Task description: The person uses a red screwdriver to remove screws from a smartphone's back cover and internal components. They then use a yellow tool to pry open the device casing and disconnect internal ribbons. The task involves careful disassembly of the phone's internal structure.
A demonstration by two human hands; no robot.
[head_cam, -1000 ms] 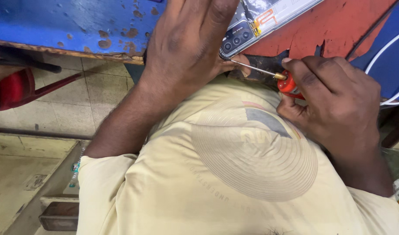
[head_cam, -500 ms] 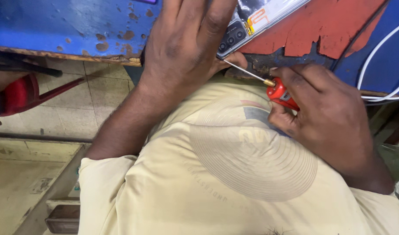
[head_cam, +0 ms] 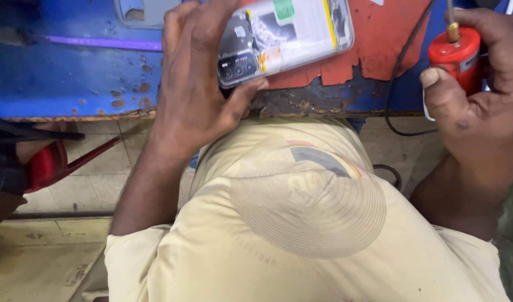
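Note:
My left hand (head_cam: 198, 92) grips the camera end of an opened smartphone (head_cam: 290, 36), its back cover off and its inner parts showing. The phone lies flat on a worn blue workbench (head_cam: 66, 72) with a torn red mat (head_cam: 385, 39) under it. At the right my right hand (head_cam: 480, 95) is closed round the red handle of a small screwdriver (head_cam: 455, 50), held upright with its brass collar and shaft pointing up and away from the phone. The tip is out of view.
A black cable (head_cam: 399, 84) hangs over the bench edge at the right. A purple strip (head_cam: 100, 42) lies on the bench at the left. A red stool (head_cam: 49, 165) stands on the tiled floor at the left. My beige shirt (head_cam: 301, 223) fills the lower middle.
My right hand has drawn the screwdriver off the phone's edge, out to the right, and turned it upright. The view has shifted, so the phone and bench show more fully.

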